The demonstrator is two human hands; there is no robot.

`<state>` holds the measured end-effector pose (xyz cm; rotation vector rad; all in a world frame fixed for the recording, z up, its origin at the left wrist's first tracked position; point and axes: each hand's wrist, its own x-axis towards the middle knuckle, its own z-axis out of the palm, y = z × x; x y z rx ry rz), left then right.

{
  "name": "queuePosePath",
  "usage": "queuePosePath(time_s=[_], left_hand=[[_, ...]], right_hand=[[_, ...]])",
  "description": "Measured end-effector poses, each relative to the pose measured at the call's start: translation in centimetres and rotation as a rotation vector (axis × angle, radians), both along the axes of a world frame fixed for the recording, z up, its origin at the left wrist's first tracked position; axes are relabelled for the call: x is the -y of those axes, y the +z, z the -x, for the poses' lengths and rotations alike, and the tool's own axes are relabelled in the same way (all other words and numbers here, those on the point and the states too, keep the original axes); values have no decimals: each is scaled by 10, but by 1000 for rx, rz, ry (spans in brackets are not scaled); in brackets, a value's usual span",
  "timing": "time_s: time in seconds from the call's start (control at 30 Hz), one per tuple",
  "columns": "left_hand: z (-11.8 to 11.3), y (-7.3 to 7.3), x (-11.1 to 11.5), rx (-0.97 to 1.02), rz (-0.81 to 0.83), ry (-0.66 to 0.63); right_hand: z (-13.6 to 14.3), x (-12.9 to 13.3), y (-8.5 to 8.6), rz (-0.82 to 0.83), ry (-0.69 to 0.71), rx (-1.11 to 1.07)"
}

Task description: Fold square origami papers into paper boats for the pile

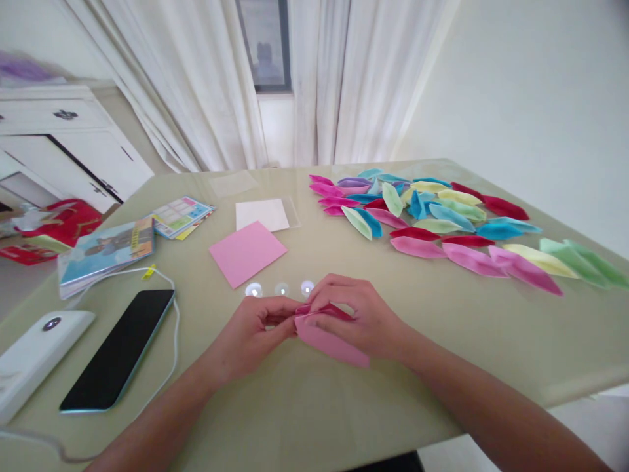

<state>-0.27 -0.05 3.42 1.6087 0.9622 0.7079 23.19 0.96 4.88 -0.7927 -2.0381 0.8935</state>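
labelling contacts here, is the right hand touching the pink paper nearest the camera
Touching: the head view shows the right hand gripping the pink paper, its thumb lying over the near side.

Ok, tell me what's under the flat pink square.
The pink square covers part of the near edge of the white paper; the table shows around the square's other sides. Anything else beneath is covered and can't be seen.

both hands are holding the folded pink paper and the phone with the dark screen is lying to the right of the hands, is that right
Not quite: the head view shows the phone with the dark screen lying to the left of the hands, not the right. The left hand and right hand do both hold the folded pink paper.
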Motion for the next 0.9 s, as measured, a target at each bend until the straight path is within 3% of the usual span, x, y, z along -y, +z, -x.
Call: queuePosePath(time_s=[0.27,0.47,0.67,0.9], left_hand=[[-5,6,4,40,-49,-30],[-5,0,8,68,-73,30],[-7,-9,10,92,5,24],[-5,-10,5,59,-25,54]], right_hand=[[2,-1,-1,-9,-44,-5],[2,0,-1,-16,-74,-17],[3,0,-2,-8,-84,-5],[1,-3,-3,-16,-65,-11]])
